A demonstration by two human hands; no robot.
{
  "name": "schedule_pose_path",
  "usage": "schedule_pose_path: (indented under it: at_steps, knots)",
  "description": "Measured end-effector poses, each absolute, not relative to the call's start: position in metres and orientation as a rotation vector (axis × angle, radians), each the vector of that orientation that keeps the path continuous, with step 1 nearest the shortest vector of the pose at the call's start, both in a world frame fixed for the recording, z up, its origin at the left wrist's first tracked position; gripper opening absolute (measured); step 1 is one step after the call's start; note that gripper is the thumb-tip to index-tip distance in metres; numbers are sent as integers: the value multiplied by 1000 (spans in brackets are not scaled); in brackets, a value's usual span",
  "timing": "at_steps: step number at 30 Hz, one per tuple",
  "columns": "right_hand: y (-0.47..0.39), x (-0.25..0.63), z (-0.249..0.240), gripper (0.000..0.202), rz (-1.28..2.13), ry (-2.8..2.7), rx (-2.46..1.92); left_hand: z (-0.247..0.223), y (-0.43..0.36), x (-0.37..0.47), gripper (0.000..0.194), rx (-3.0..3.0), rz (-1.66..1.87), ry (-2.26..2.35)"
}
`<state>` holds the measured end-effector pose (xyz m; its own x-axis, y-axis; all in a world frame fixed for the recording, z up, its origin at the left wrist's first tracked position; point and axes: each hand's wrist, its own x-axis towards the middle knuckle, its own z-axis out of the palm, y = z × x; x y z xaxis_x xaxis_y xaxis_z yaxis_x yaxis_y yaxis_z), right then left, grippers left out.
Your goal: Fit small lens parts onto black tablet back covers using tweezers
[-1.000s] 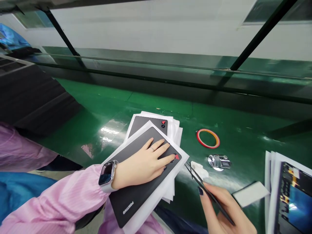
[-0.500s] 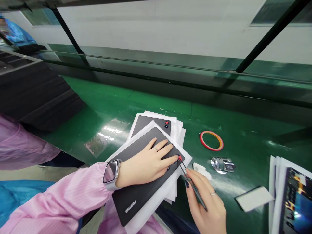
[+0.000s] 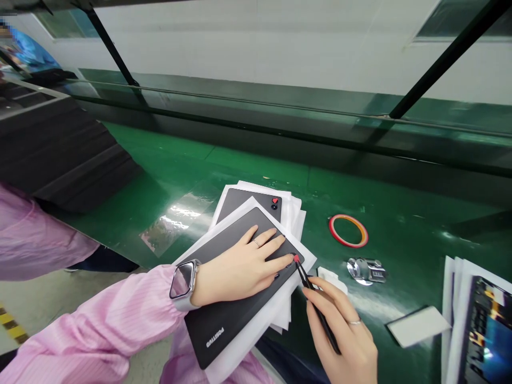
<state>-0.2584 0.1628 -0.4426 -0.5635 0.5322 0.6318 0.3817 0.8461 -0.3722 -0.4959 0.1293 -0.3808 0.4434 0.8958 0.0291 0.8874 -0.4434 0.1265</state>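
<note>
A dark grey tablet (image 3: 224,314) lies back side up on white sheets at the near edge of the green bench. My left hand (image 3: 240,266) presses flat on it, fingers spread. My right hand (image 3: 344,336) grips black tweezers (image 3: 316,306). The tweezer tips touch a small red sticker (image 3: 296,258) at the tablet's far right corner, just past my left fingertips. A second grey tablet (image 3: 248,202) with its own red sticker lies behind on more white sheets.
A red and orange tape ring (image 3: 348,230) and a shiny metal counter (image 3: 366,269) lie to the right. A white card (image 3: 418,325) and a stack with a lit screen (image 3: 484,325) sit at the far right. A black mat (image 3: 60,154) covers the left.
My right hand has moved left with the tweezers, bringing their tips from near the white wipe onto the red sticker at the tablet's corner. My left hand has stayed flat on the tablet.
</note>
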Motion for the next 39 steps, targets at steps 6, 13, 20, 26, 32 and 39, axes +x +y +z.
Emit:
schedule_pose_path:
  at_steps: [6,13,20,26,32,39]
  knots:
    - [165,-257,-443,21,234,-2231,-620,-379,130,-496,41,2576,88,1598]
    - [168,-259,-444,25,254,-2189,-573,-380,128,-495,43,2573,64,1588]
    - [164,-268,-445,19,607,-1852,-839,-380,129,-494,43,2557,32,1596]
    - [170,-277,-438,7,963,-1487,-1082,-381,130,-494,44,2570,64,1607]
    - [170,-279,-441,3,934,-1407,-1103,-382,129,-495,42,2578,52,1599]
    - [176,-267,-440,4,976,-1252,-1081,-382,129,-496,43,2554,38,1602]
